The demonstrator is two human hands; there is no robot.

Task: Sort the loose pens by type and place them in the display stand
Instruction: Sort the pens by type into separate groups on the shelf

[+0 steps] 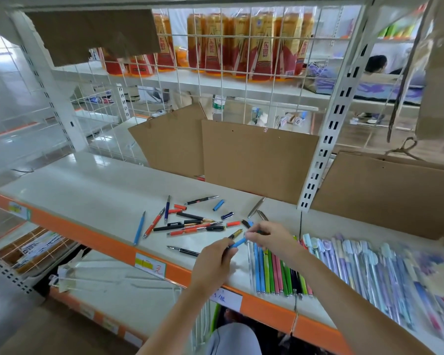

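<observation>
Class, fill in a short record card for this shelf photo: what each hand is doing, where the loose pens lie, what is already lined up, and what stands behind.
Left hand: grips one end of a blue pen
Right hand: pinches the pen's other end
Loose pens: scattered on the white shelf
Lined up: coloured pens in a row
Behind: cardboard sheets

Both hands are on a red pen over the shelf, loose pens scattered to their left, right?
Not quite: the pen held between the left hand and right hand is blue, as the head view shows. The loose pens do lie scattered to their left.
</observation>
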